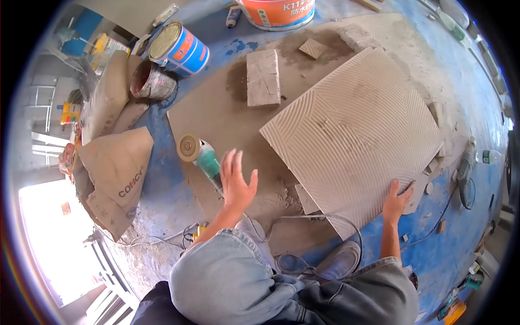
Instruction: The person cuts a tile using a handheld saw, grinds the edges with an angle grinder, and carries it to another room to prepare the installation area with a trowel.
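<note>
My left hand (236,184) is raised with its fingers spread and nothing in it. Just beyond its fingertips lies a green angle grinder (207,161) with a round disc, its rear part hidden by the hand. A large tile (352,135), its upward face ridged with combed lines, lies at an angle over the board. My right hand (396,200) grips the tile's near right edge, thumb on the top side. Part of its fingers is hidden. Smaller tile pieces (307,199) show around the big tile's edges.
A rectangular block (264,78) and a small square piece (312,48) lie on the dusty board (216,114). Beyond it stand a blue paint can (187,51) and an orange bucket (277,13). Paper sacks (116,176) are at left. A cable (346,221) loops by my feet.
</note>
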The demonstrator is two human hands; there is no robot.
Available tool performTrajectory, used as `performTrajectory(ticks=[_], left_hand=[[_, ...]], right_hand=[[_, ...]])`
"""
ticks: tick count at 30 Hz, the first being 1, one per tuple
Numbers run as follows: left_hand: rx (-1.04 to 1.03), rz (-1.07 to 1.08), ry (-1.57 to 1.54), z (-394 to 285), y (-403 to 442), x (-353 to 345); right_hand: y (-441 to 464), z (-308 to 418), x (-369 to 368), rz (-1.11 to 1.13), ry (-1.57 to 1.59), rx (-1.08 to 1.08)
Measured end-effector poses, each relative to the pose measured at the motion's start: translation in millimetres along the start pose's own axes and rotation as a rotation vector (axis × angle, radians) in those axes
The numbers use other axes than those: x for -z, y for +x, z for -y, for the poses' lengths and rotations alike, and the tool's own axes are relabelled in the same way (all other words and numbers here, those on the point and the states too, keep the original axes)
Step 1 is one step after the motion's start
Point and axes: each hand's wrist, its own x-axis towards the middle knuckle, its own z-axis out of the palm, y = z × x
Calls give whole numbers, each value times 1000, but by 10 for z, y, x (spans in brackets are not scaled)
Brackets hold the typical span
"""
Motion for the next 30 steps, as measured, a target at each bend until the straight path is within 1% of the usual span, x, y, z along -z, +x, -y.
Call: performTrajectory(ticks=[1,3,4,6,7,9,11,12,14,15,17,18,20,21,23,24,26,27,29,30], left_hand=[[8,3,0,-54,71,-8],[-213,62,-20,-153,227,-62],[-209,65,-21,-198,293,-125],[-453,194,77,-311,346,-263],[-452,199,77,-357,276,-343],[-472,288,42,-435,13,-450],[-531,485,-76,-573,-365,-323],[-534,490,-72,-609,-478,-232],[-614,594,-19,-639,-596,-58],[-614,601,-18,-636,-531,-27],[-496,393,41,-618,-256,-39],[-493,390,41,-574,-135,-121],[-469,153,-75,-489,98,-295],[-470,153,-75,-460,184,-307],[-605,215,-146,-422,328,-255],[-605,225,-150,-381,393,-291],[-762,228,-280,-296,572,-394],[-764,235,-284,-275,624,-420],[-885,259,-292,-264,729,-437],[-886,262,-294,-258,768,-437]], right_hand=[[-12,18,11,3,-51,-8],[-17,-20,-16,7,-77,-17],[-20,-30,-30,4,-98,-29],[-30,-23,-46,-3,-92,-14],[-38,-25,-57,-16,-79,0],[-22,-181,-97,-17,-101,-26],[-1,-214,-139,-22,-114,-51],[-7,-192,-128,-26,-109,-50],[-26,-117,-116,-28,-102,-56],[-39,-53,-104,-22,-73,-73],[-54,-69,-93,-13,-50,-87],[-37,-127,-117,-19,-50,-71],[-21,-144,-127,-25,-49,-52],[-13,-134,-128,-20,-34,-63],[-42,-165,-108,-17,-29,-89],[-42,-177,-109,-16,-24,-80],[-19,-125,-116,-18,-19,-75],[-37,-69,-97,-13,-16,-78],[-48,6,-73,-9,-14,-84],[-46,23,-68,-9,-4,-71]])
